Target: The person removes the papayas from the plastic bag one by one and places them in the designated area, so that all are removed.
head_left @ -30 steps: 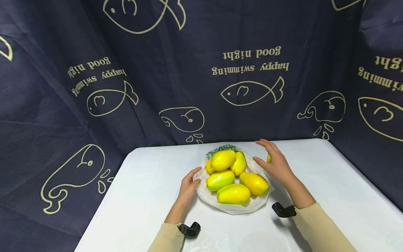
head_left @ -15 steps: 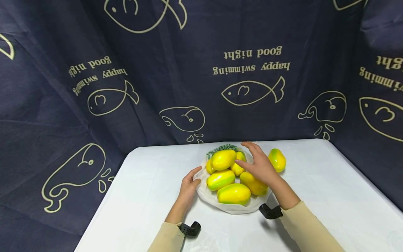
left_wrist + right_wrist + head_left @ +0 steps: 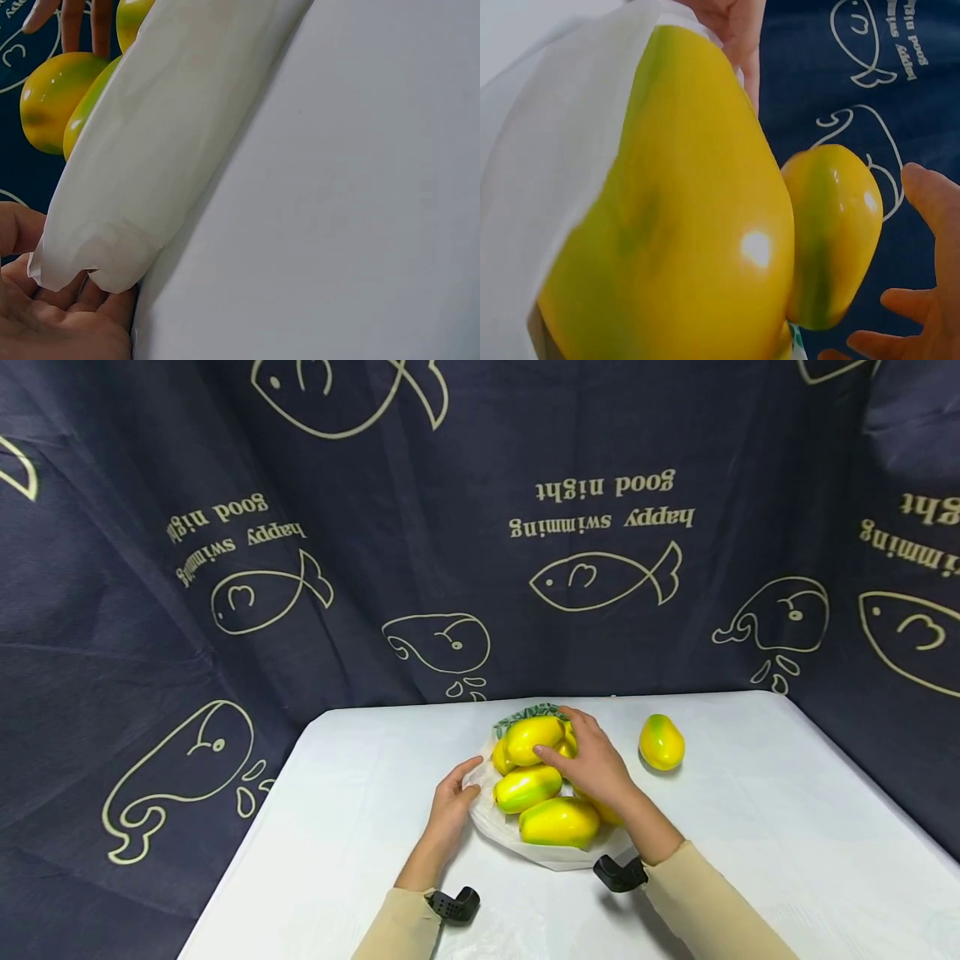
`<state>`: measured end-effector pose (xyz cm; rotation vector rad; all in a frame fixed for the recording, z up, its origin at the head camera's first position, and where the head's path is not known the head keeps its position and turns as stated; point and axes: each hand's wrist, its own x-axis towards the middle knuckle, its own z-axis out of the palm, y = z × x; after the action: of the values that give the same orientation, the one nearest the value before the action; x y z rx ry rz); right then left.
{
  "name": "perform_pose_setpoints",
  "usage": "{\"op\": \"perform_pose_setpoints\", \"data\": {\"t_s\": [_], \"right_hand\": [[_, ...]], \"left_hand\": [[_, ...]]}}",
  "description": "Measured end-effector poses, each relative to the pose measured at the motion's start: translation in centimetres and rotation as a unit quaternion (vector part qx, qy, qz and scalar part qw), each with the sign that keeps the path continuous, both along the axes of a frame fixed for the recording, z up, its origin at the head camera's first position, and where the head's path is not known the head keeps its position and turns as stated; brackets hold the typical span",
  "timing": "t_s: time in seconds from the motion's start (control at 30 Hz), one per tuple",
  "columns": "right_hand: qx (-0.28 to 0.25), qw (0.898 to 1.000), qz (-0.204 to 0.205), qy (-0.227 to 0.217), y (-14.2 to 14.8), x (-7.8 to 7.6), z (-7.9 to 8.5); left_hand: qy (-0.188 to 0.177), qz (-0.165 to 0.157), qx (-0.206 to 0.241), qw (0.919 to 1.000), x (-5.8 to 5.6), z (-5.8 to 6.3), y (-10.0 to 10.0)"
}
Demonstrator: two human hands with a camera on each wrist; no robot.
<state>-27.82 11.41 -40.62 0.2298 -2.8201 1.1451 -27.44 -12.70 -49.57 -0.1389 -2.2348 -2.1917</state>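
I'd say the step is reaching for the topmost papaya-like fruit (image 3: pixel 531 739), heaped in the white bag (image 3: pixel 551 857); next calls for fingers closing round it. The right hand (image 3: pixel 596 768) has its grip wide; the left hand (image 3: pixel 447 803) pinches the bag's rim. That fruit gleams yellow, green-streaked.

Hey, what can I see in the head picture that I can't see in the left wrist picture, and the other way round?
Only the head view: one yellow fruit lying alone on the table, the green leaf print at the bag's back, and both beige sleeves.

Only the left wrist view: the palm of the left hand, with the bag's edge covering its fingertips.

Both: the left hand, part of the right hand, the white bag, some fruits in it, the white table and the dark cloth.
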Motion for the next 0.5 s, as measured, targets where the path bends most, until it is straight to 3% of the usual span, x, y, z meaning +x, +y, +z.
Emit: {"op": "perform_pose_setpoints", "data": {"t_s": [0.5], "right_hand": [[0.033, 0.999, -0.032, 0.004, -2.4, -0.1, -0.9]], "left_hand": [[-0.001, -0.005, 0.006, 1.0000, 0.0, 0.1, -0.1]]}}
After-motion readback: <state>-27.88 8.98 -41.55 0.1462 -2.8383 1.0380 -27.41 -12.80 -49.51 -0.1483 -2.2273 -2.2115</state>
